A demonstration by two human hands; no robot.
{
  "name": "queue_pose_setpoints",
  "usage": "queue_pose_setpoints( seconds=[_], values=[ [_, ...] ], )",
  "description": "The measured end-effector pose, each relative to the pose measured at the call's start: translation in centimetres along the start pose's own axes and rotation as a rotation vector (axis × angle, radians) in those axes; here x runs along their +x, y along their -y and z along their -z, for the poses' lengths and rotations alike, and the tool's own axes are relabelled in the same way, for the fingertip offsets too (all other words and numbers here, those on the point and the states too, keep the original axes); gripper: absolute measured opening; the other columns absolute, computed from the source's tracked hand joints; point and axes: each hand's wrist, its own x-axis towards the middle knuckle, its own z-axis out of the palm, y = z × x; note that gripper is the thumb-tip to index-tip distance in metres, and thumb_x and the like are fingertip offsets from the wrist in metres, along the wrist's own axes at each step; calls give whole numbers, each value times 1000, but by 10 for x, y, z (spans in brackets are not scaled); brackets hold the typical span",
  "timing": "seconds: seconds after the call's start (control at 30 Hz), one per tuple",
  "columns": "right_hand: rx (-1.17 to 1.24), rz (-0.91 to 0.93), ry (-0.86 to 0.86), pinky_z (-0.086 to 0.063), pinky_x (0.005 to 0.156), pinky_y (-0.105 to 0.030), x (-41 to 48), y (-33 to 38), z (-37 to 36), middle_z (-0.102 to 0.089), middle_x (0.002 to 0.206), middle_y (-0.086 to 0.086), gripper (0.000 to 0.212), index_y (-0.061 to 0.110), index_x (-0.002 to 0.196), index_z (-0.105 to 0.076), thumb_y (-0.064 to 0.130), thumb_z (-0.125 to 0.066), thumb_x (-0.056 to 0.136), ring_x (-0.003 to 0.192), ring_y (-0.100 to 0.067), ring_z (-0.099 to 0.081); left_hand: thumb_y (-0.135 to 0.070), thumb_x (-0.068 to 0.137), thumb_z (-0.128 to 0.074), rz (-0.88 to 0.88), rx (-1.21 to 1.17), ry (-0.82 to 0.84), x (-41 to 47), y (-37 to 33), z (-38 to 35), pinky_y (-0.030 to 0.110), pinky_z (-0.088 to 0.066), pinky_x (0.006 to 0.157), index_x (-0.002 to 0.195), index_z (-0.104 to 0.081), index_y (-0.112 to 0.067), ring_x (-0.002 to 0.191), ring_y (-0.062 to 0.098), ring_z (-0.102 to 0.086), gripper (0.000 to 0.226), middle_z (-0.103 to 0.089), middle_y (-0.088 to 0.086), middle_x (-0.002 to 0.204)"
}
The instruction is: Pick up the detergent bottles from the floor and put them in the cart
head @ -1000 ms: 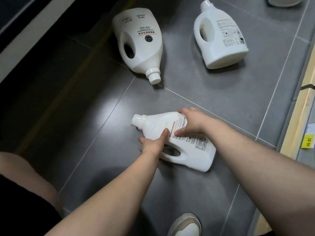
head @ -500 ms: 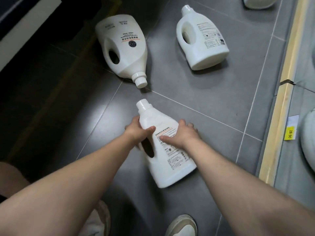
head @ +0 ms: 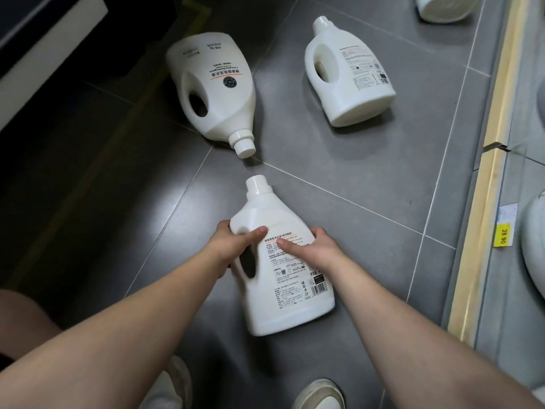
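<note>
A white detergent bottle (head: 283, 296) with a printed back label is in the middle of the view, cap pointing away from me. My left hand (head: 236, 246) grips its handle side, thumb over the front. My right hand (head: 315, 249) holds its right shoulder, thumb on the label. Whether its base still touches the grey tiles I cannot tell. A larger white bottle (head: 215, 87) lies on the floor behind it, cap toward me. Another white bottle (head: 351, 75) lies at the back right. The cart is not in view.
The base of one more white bottle (head: 442, 7) shows at the top edge. A low shelf edge with a wooden strip (head: 483, 216) and a yellow price tag (head: 505, 236) runs down the right. My shoes (head: 318, 394) are at the bottom. A dark fixture (head: 44, 39) fills the upper left.
The held bottle has turned from lying crosswise to pointing cap-away, and both hands have shifted their grip onto its handle and shoulder. The view has swung slightly left.
</note>
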Motion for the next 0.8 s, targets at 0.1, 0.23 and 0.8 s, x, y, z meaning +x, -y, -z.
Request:
queue_pose_setpoints(
  seconds=[0.1, 0.23, 0.8],
  values=[
    [140, -18, -26, -61, 96, -41, 1, -7, -3, -72, 120, -1, 95, 13, 138, -48, 39, -101, 64, 103, -20, -75, -41, 81, -91, -76, 9, 9, 0, 0, 0, 31, -53, 74, 131, -57, -20, 108, 20, -71, 63, -73, -1, 121],
    [238, 20, -50, -62, 90, -38, -1, -8, -2, -71, 108, 5, 91, 17, 131, -49, 36, -103, 61, 96, -17, -75, -31, 83, -90, -162, 21, -15, -5, -11, 0, 29, -55, 75, 116, -56, -21, 97, 14, -70, 49, -71, -5, 107],
    [260, 478, -243, -52, 108, -33, 4, 40, 32, -51, 148, 0, 113, 43, 133, -43, 54, -101, 36, 133, -15, -57, -13, 65, -100, -714, 94, -35, -23, -103, 16, 9, -48, 97, 140, -45, -27, 116, -6, -59, 94, -60, -12, 124]
  ],
)
